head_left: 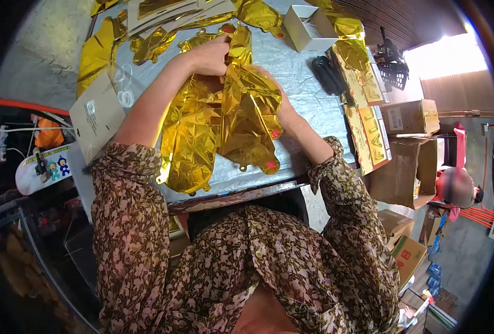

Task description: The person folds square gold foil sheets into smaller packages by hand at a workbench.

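Observation:
My left hand (211, 57) is closed on a gathered fold of a flat gold foil balloon (247, 119) above the table. The balloon's crinkled lower part hangs toward me, with small red round spots near its edge. My right hand (280, 99) reaches in from the other side behind the same foil, which covers its fingers. Beneath my left forearm another gold foil balloon (188, 147) lies spread out, partly overlapped by the held one.
More gold foil (258, 15) and flat cards (174, 14) lie at the far side. A white open box (309, 29), a black case (328, 75) and a "FALL" sign (371, 136) stand along the right. A card (97, 117) juts over the left edge. Beyond are cardboard boxes (400, 167) and a person (455, 186).

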Tool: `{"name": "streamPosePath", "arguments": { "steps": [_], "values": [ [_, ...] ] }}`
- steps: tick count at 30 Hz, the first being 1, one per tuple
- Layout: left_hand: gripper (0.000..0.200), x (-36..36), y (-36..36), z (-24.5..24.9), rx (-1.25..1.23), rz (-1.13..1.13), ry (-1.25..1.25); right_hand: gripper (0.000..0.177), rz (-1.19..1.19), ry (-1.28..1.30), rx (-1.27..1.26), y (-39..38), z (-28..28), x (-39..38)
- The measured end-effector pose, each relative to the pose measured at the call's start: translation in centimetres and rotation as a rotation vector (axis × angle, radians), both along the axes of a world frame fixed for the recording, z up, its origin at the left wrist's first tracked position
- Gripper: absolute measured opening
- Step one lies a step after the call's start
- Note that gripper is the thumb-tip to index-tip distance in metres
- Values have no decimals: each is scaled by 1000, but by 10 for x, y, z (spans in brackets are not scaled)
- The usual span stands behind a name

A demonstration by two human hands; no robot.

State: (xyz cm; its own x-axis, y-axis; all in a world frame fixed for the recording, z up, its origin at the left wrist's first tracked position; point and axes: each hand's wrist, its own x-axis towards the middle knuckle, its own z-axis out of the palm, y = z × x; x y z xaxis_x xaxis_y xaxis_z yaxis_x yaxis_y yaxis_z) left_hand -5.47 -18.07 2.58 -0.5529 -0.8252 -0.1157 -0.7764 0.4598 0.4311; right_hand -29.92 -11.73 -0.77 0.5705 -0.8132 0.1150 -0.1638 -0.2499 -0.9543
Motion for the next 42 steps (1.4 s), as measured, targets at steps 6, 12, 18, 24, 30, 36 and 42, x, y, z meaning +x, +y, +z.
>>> {"name": "streamPosePath", "arguments": {
  "steps": [6,12,18,24,30,36,42],
  "values": [
    [52,16,-4,-5,117,111,314,57,30,340,-655,1,16,3],
    [45,16,-11,6,423,330,525,52,-7,485,-716,3,27,15],
    [74,8,-7,1,171,346,505,35,-45,388,-631,-18,14,17],
    [96,3,-7,20,129,345,343,30,-23,356,-617,-23,16,18],
    [89,6,-12,-12,-82,370,136,33,19,329,-667,-22,18,16],
    [89,7,-16,-19,-153,358,94,39,-87,337,-691,-24,31,9],
    [92,1,-13,-12,-112,387,54,42,-182,574,-878,-37,17,6]
  ]
}}
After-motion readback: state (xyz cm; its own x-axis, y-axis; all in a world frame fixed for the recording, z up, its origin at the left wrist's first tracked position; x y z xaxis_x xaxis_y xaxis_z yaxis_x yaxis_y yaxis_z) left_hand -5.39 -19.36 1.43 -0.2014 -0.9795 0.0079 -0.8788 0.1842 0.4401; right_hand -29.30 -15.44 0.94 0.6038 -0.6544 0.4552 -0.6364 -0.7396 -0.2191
